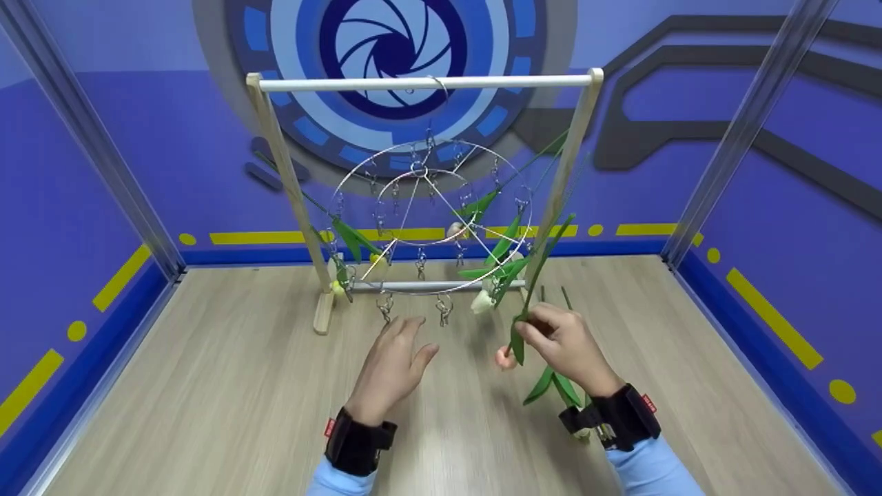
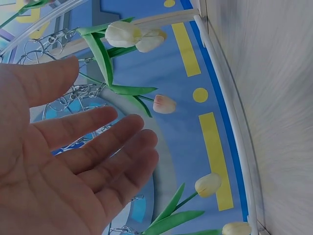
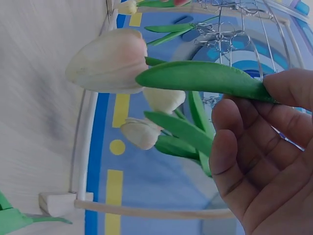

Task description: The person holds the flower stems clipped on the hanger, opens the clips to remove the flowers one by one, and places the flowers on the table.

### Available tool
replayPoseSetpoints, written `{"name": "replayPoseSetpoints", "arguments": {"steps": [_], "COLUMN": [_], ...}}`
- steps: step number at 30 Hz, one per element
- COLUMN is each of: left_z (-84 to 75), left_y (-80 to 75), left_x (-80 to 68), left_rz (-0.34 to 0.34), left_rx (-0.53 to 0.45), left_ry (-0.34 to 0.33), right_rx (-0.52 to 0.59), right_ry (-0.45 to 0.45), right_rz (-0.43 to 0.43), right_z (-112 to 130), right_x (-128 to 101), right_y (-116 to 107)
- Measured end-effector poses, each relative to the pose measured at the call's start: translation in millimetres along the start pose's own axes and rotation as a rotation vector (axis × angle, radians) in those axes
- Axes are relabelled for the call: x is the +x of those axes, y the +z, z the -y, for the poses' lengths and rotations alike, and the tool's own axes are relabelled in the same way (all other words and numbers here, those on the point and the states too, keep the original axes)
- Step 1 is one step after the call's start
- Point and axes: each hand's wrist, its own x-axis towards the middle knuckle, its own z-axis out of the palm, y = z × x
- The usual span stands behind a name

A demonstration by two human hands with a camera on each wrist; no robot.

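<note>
My right hand (image 1: 570, 344) pinches an artificial tulip (image 1: 505, 357) with thumb and fingertips at its green leaf and stem. Its pale pink bloom points down and the long stem rises toward the rack. In the right wrist view this bloom (image 3: 107, 63) is large and close, left of the fingers. Palm inward and holding nothing, my left hand (image 1: 391, 365) is just below the front clips (image 1: 444, 310) of a round wire hanger (image 1: 422, 242). Several tulips hang bloom-down from other clips, among them a white one (image 1: 482, 301) at right and a yellow one (image 1: 337, 288) at left.
A wooden stand with a white top bar (image 1: 331, 85) carries the hanger. More tulips, with green leaves (image 1: 539, 387), lie on the table (image 1: 234, 386) beneath my right wrist, which partly hides them. Blue printed panels (image 1: 778, 227) enclose the back and sides.
</note>
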Motion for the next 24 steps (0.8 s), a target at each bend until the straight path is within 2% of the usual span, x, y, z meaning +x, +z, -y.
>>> {"name": "replayPoseSetpoints", "arguments": {"steps": [7,19,24], "left_z": [0.2,-0.1,-0.2], "left_y": [2.9,10.1,12.2], "left_x": [1.1,1.0,1.5], "left_rz": [-0.01,0.015,0.019], "left_rx": [-0.003,0.005,0.01], "left_ry": [0.015,0.03,0.031], "right_rx": [0.059,0.086,0.113], "right_ry": [0.165,0.356,0.405], "right_rz": [0.024,0.084,0.115], "right_z": [-14,-34,-40], "right_x": [-6,-15,-20], "right_y": [0,4,4]}}
